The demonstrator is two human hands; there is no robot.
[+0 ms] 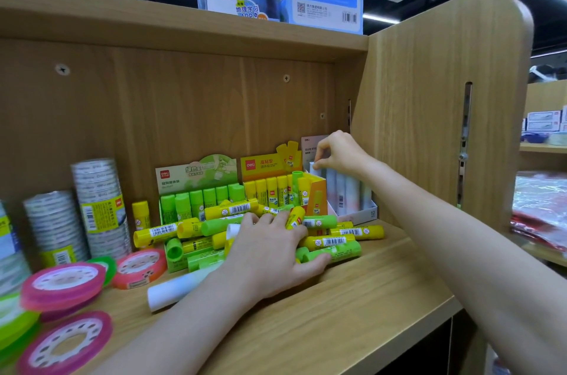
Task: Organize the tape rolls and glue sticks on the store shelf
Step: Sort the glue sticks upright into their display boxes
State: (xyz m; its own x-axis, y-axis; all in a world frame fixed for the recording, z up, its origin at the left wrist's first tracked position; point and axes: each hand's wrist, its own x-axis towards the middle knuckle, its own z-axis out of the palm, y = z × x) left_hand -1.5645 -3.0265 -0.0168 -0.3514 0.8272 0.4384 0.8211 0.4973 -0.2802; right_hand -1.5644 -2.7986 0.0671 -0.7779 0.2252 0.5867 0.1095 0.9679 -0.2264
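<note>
Both forearms enter from the bottom of the frame and reach up toward the centre. Pink tape rolls (63, 282) lie flat at lower left on the wooden shelf (368, 298), with stacked clear tape rolls (101, 205) standing behind them at mid left.

The left hand (270, 255) sits at centre frame, palm down on the heap of loose glue sticks (334, 241), fingers spread and lightly curved over them. Whether it grips any single stick cannot be told. The heap is disordered: yellow and green sticks lie on their sides, most with their long axes running roughly left to right across the frame. A white glue stick (175, 288) lies apart at lower centre, just left of the left forearm, its long axis tilted up toward the right.

The right hand (337, 153) is higher, at centre right. Its fingertips pinch the top of an upright white glue stick (316, 167) at the left end of the white display box (356, 215). That stick's long axis is vertical, matching its neighbours in the box.

Judgement: the coming move turns on orientation. Loose sticks lie horizontal; the green display box (196, 178), yellow display box (316, 187) and the white one hold sticks upright, up-frame of the heap. The left hand is nearer the heap and the stray white stick; the right is nearer the white box.
</note>
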